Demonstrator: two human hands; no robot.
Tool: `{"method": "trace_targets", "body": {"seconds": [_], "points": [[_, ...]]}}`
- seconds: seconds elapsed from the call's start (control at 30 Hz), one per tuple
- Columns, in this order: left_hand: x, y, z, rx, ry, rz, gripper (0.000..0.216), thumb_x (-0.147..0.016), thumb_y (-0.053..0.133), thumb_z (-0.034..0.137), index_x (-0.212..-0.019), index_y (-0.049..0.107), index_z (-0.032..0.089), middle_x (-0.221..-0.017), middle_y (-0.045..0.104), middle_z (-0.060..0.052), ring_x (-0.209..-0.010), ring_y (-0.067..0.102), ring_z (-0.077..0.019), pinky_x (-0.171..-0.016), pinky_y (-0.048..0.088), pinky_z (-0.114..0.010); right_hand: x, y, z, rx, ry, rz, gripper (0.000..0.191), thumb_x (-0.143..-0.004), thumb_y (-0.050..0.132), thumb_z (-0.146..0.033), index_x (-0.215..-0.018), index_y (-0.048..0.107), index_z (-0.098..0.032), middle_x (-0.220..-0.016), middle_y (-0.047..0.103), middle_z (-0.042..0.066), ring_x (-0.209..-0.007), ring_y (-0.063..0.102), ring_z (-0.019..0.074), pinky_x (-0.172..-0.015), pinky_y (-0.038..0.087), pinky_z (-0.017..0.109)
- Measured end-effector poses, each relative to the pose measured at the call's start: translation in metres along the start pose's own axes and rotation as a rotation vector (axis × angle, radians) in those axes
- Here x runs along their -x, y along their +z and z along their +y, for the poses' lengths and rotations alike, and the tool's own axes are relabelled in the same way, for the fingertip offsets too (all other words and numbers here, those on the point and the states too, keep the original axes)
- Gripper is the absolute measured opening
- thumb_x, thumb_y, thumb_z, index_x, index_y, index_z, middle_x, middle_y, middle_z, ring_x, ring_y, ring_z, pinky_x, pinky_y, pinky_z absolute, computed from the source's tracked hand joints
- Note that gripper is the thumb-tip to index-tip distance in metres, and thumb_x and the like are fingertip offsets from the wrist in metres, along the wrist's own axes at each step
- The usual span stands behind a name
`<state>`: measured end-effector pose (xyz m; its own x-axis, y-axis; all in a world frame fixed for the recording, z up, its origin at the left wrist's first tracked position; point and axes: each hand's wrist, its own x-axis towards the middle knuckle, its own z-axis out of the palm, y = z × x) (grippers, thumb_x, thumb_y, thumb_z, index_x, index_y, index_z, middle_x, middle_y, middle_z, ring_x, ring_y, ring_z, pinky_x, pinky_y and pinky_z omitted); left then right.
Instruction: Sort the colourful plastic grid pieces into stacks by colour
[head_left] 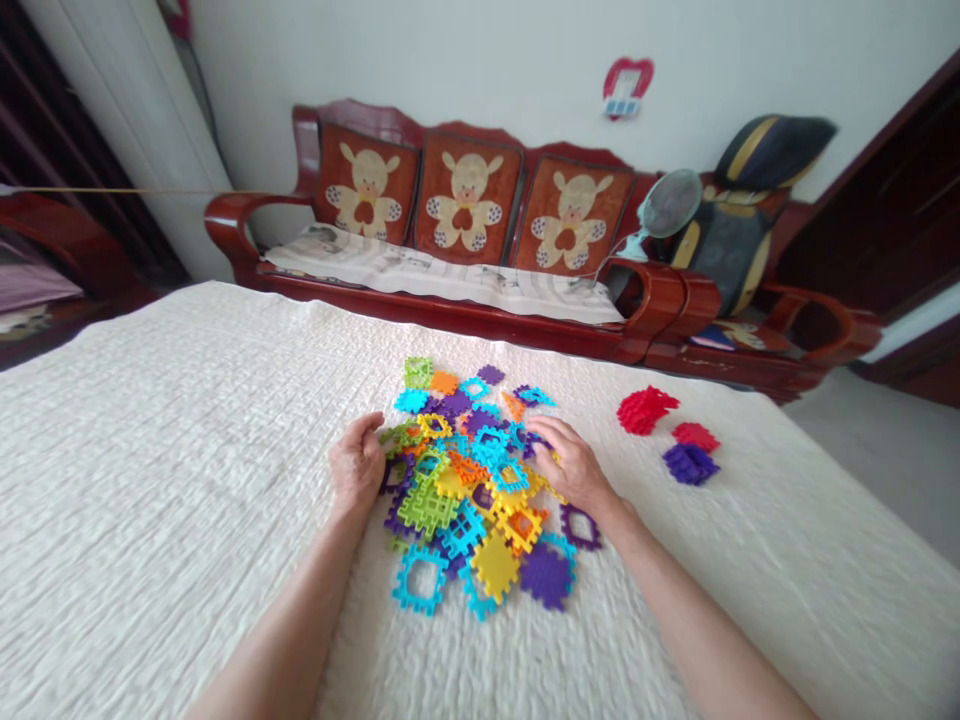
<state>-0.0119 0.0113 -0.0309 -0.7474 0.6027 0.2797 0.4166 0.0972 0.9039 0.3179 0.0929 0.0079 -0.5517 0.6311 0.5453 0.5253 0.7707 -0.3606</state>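
Where the left hand (358,464) borders the heaped coloured tiles (429,505) on the left, its fingers curl close together, any grip being unclear; a wooden sofa (450,311) stands beyond; at the tiles' right edge, the right hand (576,466) has fingers slightly apart; farther right lie red tiles (645,411) and a purple stack (690,464).

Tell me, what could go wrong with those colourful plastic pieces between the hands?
The colourful pieces overlap in a loose pile, so the right fingers could nudge some out of it. Being notched, they might catch on one another, dragging neighbours along. The red pieces and purple stack sit off to the right; a sweep of the right forearm could perhaps knock them.
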Motion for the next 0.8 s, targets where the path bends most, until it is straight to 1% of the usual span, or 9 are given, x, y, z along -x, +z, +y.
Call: {"method": "trace_targets", "body": {"seconds": [0.1,0.17,0.27,0.37,0.43,0.53,0.67,0.73,0.8], "points": [[0.0,0.001,-0.002,0.006,0.005,-0.004,0.034,-0.083,0.045,0.028,-0.094,0.077,0.022,-0.097,0.079,-0.006,-0.098,0.074,-0.0246,-0.1,0.054,-0.043,-0.047,0.032,-0.028,-0.034,-0.103,-0.104,0.032,-0.095,0.047,-0.02,-0.118,0.069,-0.021,-0.129,0.069,0.009,-0.124,0.062,0.0237,-0.109,0.048,0.046],[-0.001,0.002,-0.004,0.008,0.012,-0.005,0.034,-0.083,0.045,0.027,-0.095,0.077,0.021,-0.098,0.079,-0.006,-0.097,0.074,-0.0247,-0.099,0.054,-0.044,-0.073,0.051,-0.041,-0.014,-0.12,-0.188,0.029,-0.093,0.05,-0.017,-0.112,0.071,-0.019,-0.126,0.07,0.01,-0.12,0.063,0.0238,-0.109,0.048,0.044],[-0.001,0.002,-0.005,0.017,0.019,0.004,0.033,-0.082,0.046,0.026,-0.093,0.076,0.022,-0.097,0.079,-0.006,-0.096,0.074,-0.0241,-0.098,0.055,-0.043,-0.103,0.074,-0.053,0.087,-0.05,-0.316,0.028,-0.091,0.054,-0.016,-0.113,0.072,-0.017,-0.123,0.071,0.012,-0.119,0.062,0.0265,-0.109,0.047,0.047],[0.0,0.002,-0.004,0.022,0.024,0.006,0.032,-0.081,0.047,0.025,-0.093,0.076,0.023,-0.096,0.079,-0.005,-0.095,0.074,-0.0235,-0.097,0.056,-0.042,-0.12,0.087,-0.059,0.184,0.071,-0.414,0.035,-0.09,0.062,-0.026,-0.124,0.069,-0.019,-0.14,0.06,0.015,-0.129,0.055,0.034,-0.11,0.042,0.059],[0.001,0.002,-0.002,0.025,0.024,0.006,0.031,-0.081,0.047,0.024,-0.092,0.076,0.024,-0.096,0.079,-0.005,-0.094,0.074,-0.0233,-0.096,0.056,-0.042,-0.124,0.091,-0.06,0.198,0.129,-0.467,0.039,-0.089,0.064,-0.029,-0.127,0.068,-0.023,-0.151,0.051,0.014,-0.135,0.049,0.0377,-0.11,0.039,0.065],[0.001,0.002,0.002,0.032,0.015,0.016,0.03,-0.081,0.048,0.024,-0.091,0.076,0.024,-0.094,0.079,-0.004,-0.093,0.074,-0.0229,-0.097,0.056,-0.042,-0.125,0.092,-0.06,0.145,0.118,-0.502,0.037,-0.087,0.064,-0.024,-0.123,0.07,-0.027,-0.154,0.047,0.011,-0.141,0.043,0.0385,-0.111,0.037,0.068],[0.002,0.002,0.002,0.053,0.011,0.023,0.031,-0.082,0.046,0.025,-0.091,0.075,0.022,-0.094,0.079,-0.004,-0.095,0.073,-0.0223,-0.099,0.055,-0.041,-0.118,0.089,-0.066,0.062,0.037,-0.429,0.048,-0.085,0.064,-0.02,-0.132,0.065,-0.027,-0.156,0.046,0.011,-0.143,0.04,0.0351,-0.113,0.034,0.063],[0.002,0.002,0.001,0.069,0.012,0.022,0.032,-0.083,0.045,0.027,-0.092,0.075,0.022,-0.095,0.078,-0.005,-0.096,0.073,-0.0219,-0.099,0.055,-0.04,-0.109,0.085,-0.072,0.021,0.018,-0.411,0.053,-0.087,0.055,-0.016,-0.139,0.06,-0.026,-0.156,0.046,0.011,-0.143,0.04,0.0314,-0.114,0.034,0.059],[0.001,0.002,0.0,0.084,0.014,0.017,0.033,-0.084,0.045,0.027,-0.094,0.075,0.021,-0.096,0.078,-0.005,-0.097,0.073,-0.0217,-0.099,0.054,-0.04,-0.098,0.08,-0.078,-0.022,-0.008,-0.452,0.054,-0.089,0.047,-0.012,-0.14,0.059,-0.026,-0.155,0.049,0.009,-0.142,0.042,0.0286,-0.114,0.034,0.057]]}}
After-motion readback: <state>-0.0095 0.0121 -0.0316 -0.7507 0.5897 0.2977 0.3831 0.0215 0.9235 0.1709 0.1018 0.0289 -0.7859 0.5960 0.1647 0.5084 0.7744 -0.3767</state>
